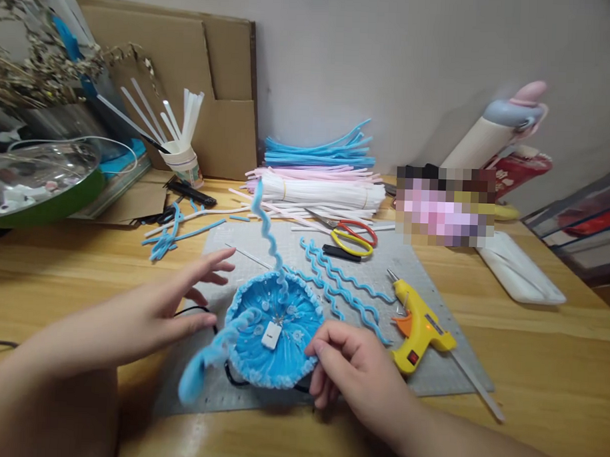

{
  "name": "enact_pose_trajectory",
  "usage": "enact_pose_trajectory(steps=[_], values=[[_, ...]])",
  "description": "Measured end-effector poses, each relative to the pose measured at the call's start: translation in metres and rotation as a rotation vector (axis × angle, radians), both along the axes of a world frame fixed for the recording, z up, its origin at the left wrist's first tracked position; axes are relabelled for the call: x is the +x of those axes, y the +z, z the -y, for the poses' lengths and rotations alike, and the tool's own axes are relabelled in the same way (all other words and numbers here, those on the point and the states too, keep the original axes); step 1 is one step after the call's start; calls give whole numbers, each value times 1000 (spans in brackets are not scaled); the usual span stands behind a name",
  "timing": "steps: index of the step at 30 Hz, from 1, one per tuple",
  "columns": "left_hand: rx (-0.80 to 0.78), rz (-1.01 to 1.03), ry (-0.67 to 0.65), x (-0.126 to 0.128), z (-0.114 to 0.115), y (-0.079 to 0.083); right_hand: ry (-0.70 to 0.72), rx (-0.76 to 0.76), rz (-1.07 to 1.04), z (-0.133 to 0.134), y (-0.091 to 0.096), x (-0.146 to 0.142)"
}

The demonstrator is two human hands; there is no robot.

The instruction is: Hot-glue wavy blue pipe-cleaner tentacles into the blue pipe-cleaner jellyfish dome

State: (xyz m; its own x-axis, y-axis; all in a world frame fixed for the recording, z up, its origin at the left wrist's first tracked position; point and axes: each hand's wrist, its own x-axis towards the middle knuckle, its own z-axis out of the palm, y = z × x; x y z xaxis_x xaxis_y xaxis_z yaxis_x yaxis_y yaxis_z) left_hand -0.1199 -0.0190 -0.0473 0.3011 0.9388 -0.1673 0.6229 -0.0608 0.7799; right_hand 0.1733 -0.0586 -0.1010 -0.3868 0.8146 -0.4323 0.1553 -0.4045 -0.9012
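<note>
A round blue bowl-shaped craft piece (pixel 260 360) with a fluffy rim lies hollow side up on a grey cutting mat (pixel 189 391). Inside it sit small clear beads and a white rectangular piece (pixel 271 335). Two twisted blue pipe-cleaner strands rise from it, one upright (pixel 269 235) and one leaning toward me at the left (pixel 215 349). My right hand (pixel 347 363) pinches the rim at the right. To the left of the piece, my left hand (pixel 197 301) hovers with fingers spread, holding nothing. Several wavy blue pipe cleaners (pixel 350 287) lie just beyond the piece.
A yellow hot glue gun (pixel 421 329) rests on the mat at the right. Scissors (pixel 355 238) lie behind, before bundles of pipe cleaners (pixel 321 189). A cup of glue sticks (pixel 182 161) stands back left, a green-rimmed container (pixel 50 206) far left. A white case (pixel 524 269) is at right.
</note>
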Motion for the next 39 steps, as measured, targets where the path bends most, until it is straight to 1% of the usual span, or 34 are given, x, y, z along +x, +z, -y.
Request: enact_pose_trajectory(steps=[3, 5, 8, 10, 13, 15, 17, 19, 21, 23, 25, 29, 33, 35, 36, 37, 39], values=[[-115, -50, -125, 2, 14, 5, 8, -27, -34, 1, -1, -1], [-157, -41, -140, 5, 21, 5, 12, -33, -52, 3, -2, -2], [-212, 30, -123, 8, 26, 0, 20, -38, -68, 5, -1, -4], [-255, 87, -63, 11, 29, -5, 25, -42, -69, 6, 0, -4], [-345, 151, 69, 21, 32, -13, 40, -25, -74, 6, 2, -4], [-367, 218, 130, 29, 33, -20, 52, 0, -82, 6, 1, -3], [-348, 294, 134, 34, 34, -28, 56, 14, -91, 6, 1, -3], [-328, 356, 130, 33, 35, -39, 60, 24, -97, 6, 2, -3], [-294, 402, 182, 28, 34, -49, 65, 47, -96, 5, 4, -2], [-244, 439, 245, 23, 32, -54, 54, 74, -89, 5, 7, -1], [-228, 476, 303, 20, 28, -53, 32, 93, -76, 4, 9, 0], [-248, 501, 434, 27, 18, -43, 20, 132, -56, 3, 7, 1], [-212, 476, 481, 36, 16, -39, 31, 160, -38, 1, 2, 2], [-201, 459, 488, 37, 18, -41, 68, 224, 39, -3, 7, 5], [-195, 454, 486, 36, 19, -43, 103, 298, 127, -6, 12, 8], [-189, 451, 481, 34, 20, -45, 146, 396, 249, -9, 19, 12], [-179, 453, 466, 27, 21, -49, 230, 612, 574, -17, 34, 23]])
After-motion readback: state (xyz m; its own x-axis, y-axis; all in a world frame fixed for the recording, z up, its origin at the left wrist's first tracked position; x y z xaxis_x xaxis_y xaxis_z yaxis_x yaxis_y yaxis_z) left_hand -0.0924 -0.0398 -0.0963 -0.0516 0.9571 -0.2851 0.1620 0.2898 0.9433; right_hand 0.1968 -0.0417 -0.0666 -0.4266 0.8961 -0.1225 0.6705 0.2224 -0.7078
